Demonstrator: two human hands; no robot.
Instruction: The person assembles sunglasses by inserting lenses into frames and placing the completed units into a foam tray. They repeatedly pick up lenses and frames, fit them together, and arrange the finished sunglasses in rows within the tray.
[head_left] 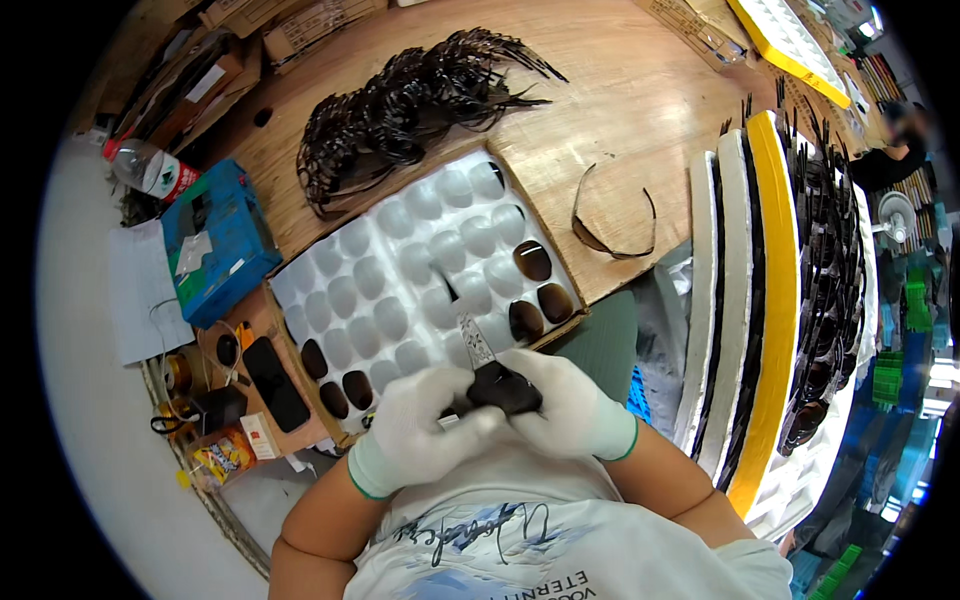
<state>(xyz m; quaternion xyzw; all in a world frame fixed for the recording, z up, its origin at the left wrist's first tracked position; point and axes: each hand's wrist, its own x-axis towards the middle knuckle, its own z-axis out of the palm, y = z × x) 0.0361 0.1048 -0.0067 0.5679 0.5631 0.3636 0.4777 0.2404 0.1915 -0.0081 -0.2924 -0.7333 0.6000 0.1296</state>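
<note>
Both my hands, in white gloves with green cuffs, are together in front of my chest. My left hand (420, 430) and my right hand (562, 405) pinch a dark pair of sunglasses (505, 388) between them. One temple with a patterned section points up and away from me; the rest of the frame is partly hidden by my fingers. Just beyond my hands lies a cardboard box with a white moulded lens tray (405, 262). Several brown lenses (533, 261) sit in its right end, and a few dark lenses (332, 400) in its near left corner.
Beyond the tray is a heap of dark glasses frames (420, 105), with one pair of glasses (592, 236) apart to its right. Stacked trays (770, 300) of frames stand on the right. At left are a blue box (215, 240), a bottle (150, 170) and a phone (277, 382).
</note>
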